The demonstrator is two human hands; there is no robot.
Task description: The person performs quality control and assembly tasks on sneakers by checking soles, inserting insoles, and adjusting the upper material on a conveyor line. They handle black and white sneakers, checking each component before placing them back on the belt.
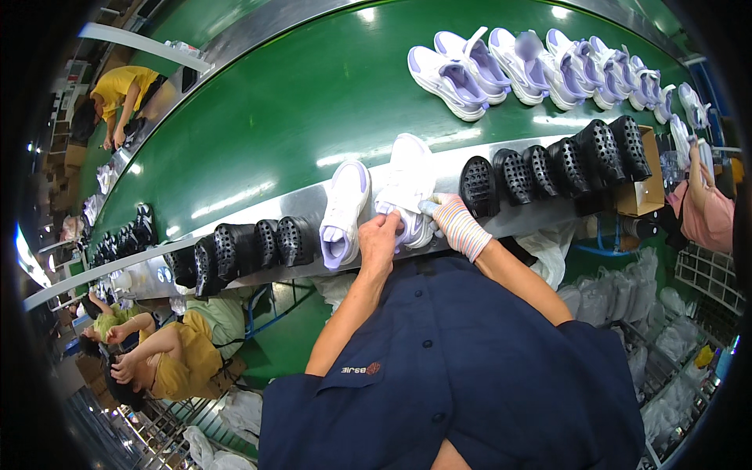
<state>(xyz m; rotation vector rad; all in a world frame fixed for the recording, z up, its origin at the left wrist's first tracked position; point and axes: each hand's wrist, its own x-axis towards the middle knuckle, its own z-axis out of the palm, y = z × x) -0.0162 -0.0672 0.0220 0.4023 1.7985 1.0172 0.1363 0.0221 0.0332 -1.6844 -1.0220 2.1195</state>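
Observation:
A white sneaker with lilac trim [409,174] lies right in front of me, toe pointing away, on the metal edge of the green table. My bare left hand [379,241] pinches it near the tongue and collar. On its other side, my right hand [460,225], in a striped knit glove with grey fingertips, grips the sneaker by the upper; part of its fingers is hidden. Just left of it rests a second white sneaker [345,210] with a lilac toe and lining, touched by neither hand.
Black shoe-shaped forms with holes [513,176] line the table edge to the right, more black forms [235,252] to the left. Several white-and-lilac sneakers [521,66] stand across the green table [258,125]. A cardboard box [646,172] is at right. Other people sit or stand around.

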